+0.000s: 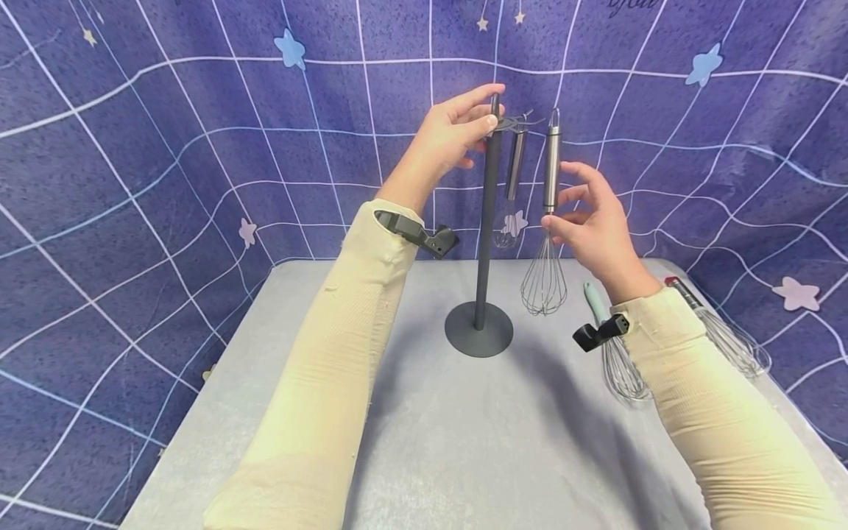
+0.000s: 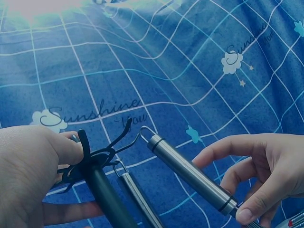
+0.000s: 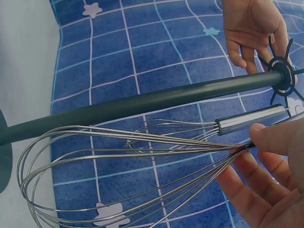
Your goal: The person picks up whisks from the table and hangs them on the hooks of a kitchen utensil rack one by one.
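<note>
A dark grey utensil stand with a ring of curved hooks rises from a round base. My left hand grips its top, thumb and fingers about the hooks. By its neck, between thumb and fingers, my right hand pinches a steel whisk, its wires pointing down. The whisk's handle loop is close by a hook tip; whether they touch I cannot tell. Behind it a smaller whisk hangs from another hook.
On the grey table, at the right, lie a whisk with a pale green handle and another with a dark, red-tipped handle. My right forearm passes over them. A blue patterned cloth stands behind the table.
</note>
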`<state>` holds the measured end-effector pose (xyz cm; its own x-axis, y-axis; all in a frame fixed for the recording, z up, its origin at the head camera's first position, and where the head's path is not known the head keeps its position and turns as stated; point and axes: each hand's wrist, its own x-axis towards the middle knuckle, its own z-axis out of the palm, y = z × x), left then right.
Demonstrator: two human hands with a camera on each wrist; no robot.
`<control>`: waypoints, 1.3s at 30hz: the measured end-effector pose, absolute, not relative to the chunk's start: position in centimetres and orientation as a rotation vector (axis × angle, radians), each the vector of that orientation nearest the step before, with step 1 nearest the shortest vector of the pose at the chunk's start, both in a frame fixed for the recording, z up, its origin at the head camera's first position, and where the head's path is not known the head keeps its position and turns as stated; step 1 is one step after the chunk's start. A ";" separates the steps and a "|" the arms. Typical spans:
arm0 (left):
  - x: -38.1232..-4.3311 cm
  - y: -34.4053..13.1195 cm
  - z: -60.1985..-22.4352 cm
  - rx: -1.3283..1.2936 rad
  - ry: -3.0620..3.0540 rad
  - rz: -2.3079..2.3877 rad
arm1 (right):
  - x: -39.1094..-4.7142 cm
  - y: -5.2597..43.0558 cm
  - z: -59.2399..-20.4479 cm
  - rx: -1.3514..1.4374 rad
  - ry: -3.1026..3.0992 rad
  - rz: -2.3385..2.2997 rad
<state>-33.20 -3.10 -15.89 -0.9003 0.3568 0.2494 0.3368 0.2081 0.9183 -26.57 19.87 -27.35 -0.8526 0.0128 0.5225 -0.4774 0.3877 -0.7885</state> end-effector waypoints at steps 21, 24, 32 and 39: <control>-33.0 -3.1 -15.8 0.694 2.439 1.829 | -26.6 19.4 -27.7 0.416 -2.191 1.466; -33.0 -3.1 -15.8 0.694 2.440 1.829 | -26.7 19.4 -27.8 0.416 -2.195 1.458; -32.9 -3.1 -15.8 0.702 2.447 1.821 | -26.6 19.3 -27.8 0.417 -2.206 1.442; -33.0 -3.1 -15.8 0.706 2.445 1.820 | -26.5 19.2 -27.9 0.422 -2.197 1.441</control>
<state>-32.96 -3.10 -15.83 -0.8981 0.3600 0.2525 0.3451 0.2214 0.9121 -26.50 19.24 -27.92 -0.8393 0.0033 0.5436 -0.4973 0.3993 -0.7702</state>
